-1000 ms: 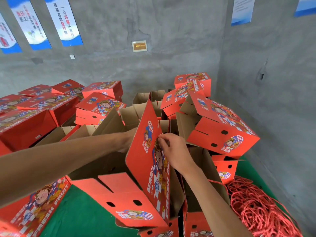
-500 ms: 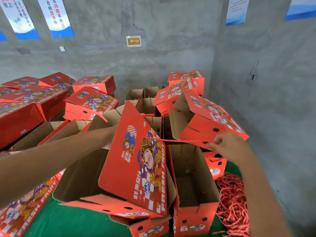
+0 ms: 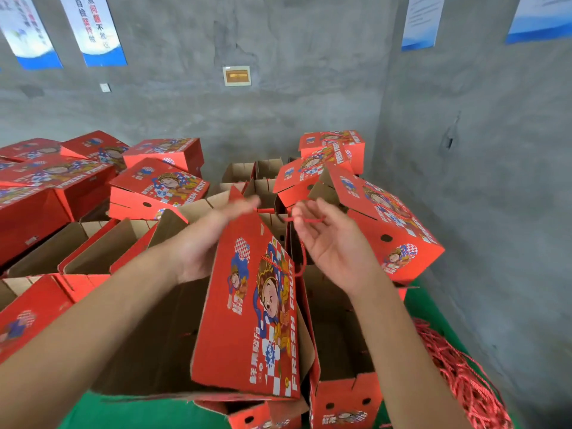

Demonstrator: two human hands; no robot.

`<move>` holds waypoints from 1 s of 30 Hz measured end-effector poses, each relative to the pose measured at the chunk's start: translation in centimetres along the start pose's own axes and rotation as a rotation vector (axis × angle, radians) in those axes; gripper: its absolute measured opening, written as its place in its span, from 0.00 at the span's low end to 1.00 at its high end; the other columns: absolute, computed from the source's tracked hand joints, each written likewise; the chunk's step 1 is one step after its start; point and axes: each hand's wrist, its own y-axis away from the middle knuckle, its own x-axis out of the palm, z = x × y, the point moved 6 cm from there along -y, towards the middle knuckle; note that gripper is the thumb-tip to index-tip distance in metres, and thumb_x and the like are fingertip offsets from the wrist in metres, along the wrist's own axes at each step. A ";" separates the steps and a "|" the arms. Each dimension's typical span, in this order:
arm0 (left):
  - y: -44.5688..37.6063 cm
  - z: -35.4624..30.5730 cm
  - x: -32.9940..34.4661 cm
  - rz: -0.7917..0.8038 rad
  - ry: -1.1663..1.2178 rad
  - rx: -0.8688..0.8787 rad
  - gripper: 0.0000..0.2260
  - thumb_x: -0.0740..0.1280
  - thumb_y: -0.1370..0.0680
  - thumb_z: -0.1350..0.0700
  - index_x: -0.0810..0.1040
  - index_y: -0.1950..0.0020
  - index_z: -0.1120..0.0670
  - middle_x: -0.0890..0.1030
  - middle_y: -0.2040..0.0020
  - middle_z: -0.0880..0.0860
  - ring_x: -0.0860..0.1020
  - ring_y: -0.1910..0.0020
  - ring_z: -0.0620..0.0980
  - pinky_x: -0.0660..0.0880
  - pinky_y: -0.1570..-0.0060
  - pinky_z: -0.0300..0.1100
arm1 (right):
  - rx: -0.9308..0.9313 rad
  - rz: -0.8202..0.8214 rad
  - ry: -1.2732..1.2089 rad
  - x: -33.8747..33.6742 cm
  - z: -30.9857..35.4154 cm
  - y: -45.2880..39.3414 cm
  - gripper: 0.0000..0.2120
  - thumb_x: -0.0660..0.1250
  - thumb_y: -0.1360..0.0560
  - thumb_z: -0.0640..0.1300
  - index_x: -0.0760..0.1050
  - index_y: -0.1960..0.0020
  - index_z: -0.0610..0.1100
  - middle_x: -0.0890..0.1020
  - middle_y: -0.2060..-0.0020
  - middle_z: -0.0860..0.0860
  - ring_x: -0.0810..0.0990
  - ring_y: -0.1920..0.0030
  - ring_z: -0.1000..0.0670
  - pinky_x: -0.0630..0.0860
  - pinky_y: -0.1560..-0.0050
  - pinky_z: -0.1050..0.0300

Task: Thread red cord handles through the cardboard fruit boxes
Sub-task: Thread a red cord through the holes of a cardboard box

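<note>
In front of me stands an open cardboard fruit box [image 3: 337,394] whose red printed lid [image 3: 244,323] is raised nearly upright. My left hand [image 3: 204,243] is behind the lid and grips it near its top edge. My right hand [image 3: 334,246] is palm up just right of the lid's top, with its fingers pinching a red cord [image 3: 309,219]. From that hand the cord hangs down in a loop and runs to the lid's printed face near its upper part. Where the cord's other end goes I cannot make out.
A heap of loose red cords [image 3: 461,379] lies at the lower right on the green table cover [image 3: 433,308]. Closed red boxes [image 3: 161,184] are stacked left and behind, and a tilted one [image 3: 390,224] sits right of my hand. Open brown boxes [image 3: 93,252] crowd the left; concrete walls close off the back and right.
My right hand came back from the right with the cord and rose beside the lid's top. The lid has swung more upright. My left hand stays behind it.
</note>
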 end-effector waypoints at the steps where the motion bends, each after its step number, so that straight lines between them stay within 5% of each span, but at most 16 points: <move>1: 0.4 0.5 0.3 0.035 0.021 -0.006 0.14 0.74 0.26 0.52 0.79 0.47 0.60 0.87 0.60 0.56 0.86 0.59 0.44 0.78 0.49 0.34 | 0.004 0.017 -0.044 0.7 -0.9 0.0 0.07 0.66 0.17 0.38 0.77 0.44 0.34 0.86 0.51 0.39 0.88 0.50 0.45 0.85 0.53 0.57; 3: 0.8 1.4 -0.8 -0.057 -0.041 0.138 0.22 0.75 0.25 0.51 0.73 0.36 0.56 0.85 0.47 0.56 0.86 0.52 0.46 0.82 0.50 0.44 | 0.011 0.004 -0.113 1.9 -2.6 -0.3 0.06 0.67 0.19 0.35 0.78 0.43 0.33 0.86 0.50 0.38 0.88 0.49 0.44 0.85 0.52 0.56; 6: 1.5 -0.1 -2.1 -0.307 -0.313 0.579 0.16 0.68 0.20 0.60 0.65 0.36 0.51 0.82 0.51 0.46 0.82 0.54 0.34 0.80 0.59 0.39 | 0.000 -0.026 -0.204 2.7 -3.9 -0.9 0.08 0.66 0.18 0.34 0.77 0.40 0.32 0.85 0.49 0.38 0.88 0.50 0.45 0.85 0.52 0.56; 8: 1.5 -0.8 -1.9 -0.329 -0.441 0.647 0.08 0.59 0.17 0.60 0.72 0.40 0.50 0.82 0.53 0.44 0.80 0.55 0.37 0.77 0.56 0.41 | -0.031 -0.030 -0.207 2.7 -4.0 -1.4 0.11 0.66 0.18 0.35 0.76 0.37 0.31 0.85 0.48 0.38 0.87 0.48 0.45 0.85 0.50 0.56; 10: 1.6 -0.3 -2.1 -0.357 -0.530 0.612 0.14 0.53 0.17 0.52 0.78 0.49 0.48 0.81 0.53 0.44 0.78 0.51 0.39 0.74 0.50 0.41 | -0.060 -0.023 -0.183 3.0 -4.0 -1.8 0.11 0.67 0.18 0.35 0.76 0.38 0.31 0.85 0.47 0.37 0.87 0.45 0.44 0.85 0.48 0.55; 13: 1.7 0.2 -2.1 -0.354 -0.571 0.545 0.19 0.51 0.17 0.40 0.75 0.58 0.47 0.80 0.59 0.45 0.79 0.57 0.40 0.72 0.58 0.40 | -0.093 -0.018 -0.131 3.2 -3.9 -2.1 0.10 0.67 0.18 0.35 0.77 0.39 0.31 0.85 0.46 0.37 0.86 0.43 0.43 0.84 0.46 0.55; 17: 1.4 -0.1 -2.3 -0.352 -0.619 0.594 0.16 0.59 0.15 0.47 0.75 0.59 0.52 0.79 0.63 0.48 0.79 0.62 0.44 0.74 0.61 0.40 | -0.103 0.025 -0.105 3.1 -4.3 -2.6 0.14 0.68 0.18 0.36 0.76 0.36 0.30 0.84 0.42 0.36 0.85 0.40 0.42 0.84 0.45 0.54; 19: 1.2 -0.2 -2.4 -0.331 -0.576 0.596 0.16 0.59 0.15 0.49 0.75 0.60 0.52 0.79 0.62 0.50 0.79 0.60 0.45 0.75 0.58 0.45 | -0.161 0.053 0.096 3.0 -4.4 -2.5 0.18 0.70 0.19 0.40 0.76 0.33 0.34 0.85 0.41 0.40 0.85 0.39 0.44 0.83 0.44 0.54; 22: 1.0 0.4 -2.8 -0.271 -0.466 0.513 0.16 0.59 0.15 0.48 0.78 0.57 0.54 0.81 0.59 0.53 0.81 0.57 0.52 0.78 0.52 0.56 | -0.250 0.120 0.621 3.0 -5.0 -1.9 0.18 0.71 0.19 0.46 0.77 0.30 0.48 0.86 0.43 0.51 0.85 0.40 0.50 0.82 0.43 0.55; 27: 1.3 0.7 -2.7 -0.229 -0.398 0.437 0.14 0.59 0.14 0.48 0.80 0.52 0.51 0.83 0.55 0.50 0.83 0.51 0.48 0.79 0.47 0.53 | -0.385 0.171 0.745 3.5 -5.2 -1.0 0.11 0.69 0.18 0.42 0.83 0.36 0.44 0.88 0.48 0.48 0.87 0.46 0.47 0.84 0.46 0.55; 29: 1.6 1.6 -2.5 -0.129 -0.313 0.396 0.08 0.62 0.15 0.48 0.77 0.40 0.47 0.84 0.52 0.44 0.84 0.50 0.42 0.81 0.51 0.43 | -0.421 0.128 0.816 3.3 -4.7 -0.9 0.09 0.69 0.17 0.43 0.84 0.40 0.43 0.88 0.52 0.48 0.88 0.49 0.48 0.84 0.49 0.57; 30: 1.7 2.2 -2.5 -0.075 -0.243 0.381 0.16 0.64 0.16 0.50 0.69 0.29 0.43 0.84 0.50 0.41 0.83 0.47 0.40 0.81 0.51 0.38 | -0.432 0.095 0.859 2.7 -4.4 -0.9 0.08 0.68 0.17 0.43 0.84 0.42 0.42 0.88 0.53 0.48 0.88 0.51 0.48 0.84 0.49 0.56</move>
